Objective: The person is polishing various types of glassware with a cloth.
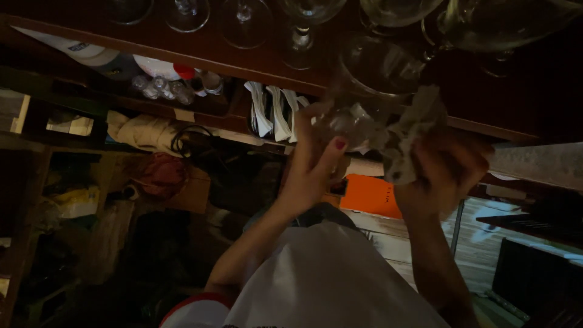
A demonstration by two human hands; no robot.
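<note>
Item: clear wine glass (364, 91), bowl large and rounded, held at about 1 o'clock from the frame centre, just below the edge of a dark wooden shelf (200, 61). The picture is dim and the glass is partly blurred.

Left hand (313, 167): raised from 6 o'clock, fingers (334, 152) curled around the lower part of the glass; a red-painted thumbnail shows against it. The hand is closed on the glass, which sits at 1 o'clock from the palm.

Right hand (446, 173): at 3 o'clock of the left hand, fingers wrapped tight on a crumpled pale cloth (410, 133). The cloth bunches up at 11 o'clock from this hand and presses against the right side of the glass bowl.

Surroundings:
- Row of stemmed glasses (243, 18) standing on the wooden shelf, along 12 o'clock.
- Small clear bottles (164, 88) and a red-capped container (185, 71), in the recess under the shelf at 10 o'clock.
- Folded white napkins (276, 112), just beside the left hand at 10 o'clock.
- Coiled black cable (191, 141), at 9 o'clock.
- Orange flat object (370, 195), between the two forearms, below the glass.
- White garment (328, 279) of the person, at 6 o'clock.
</note>
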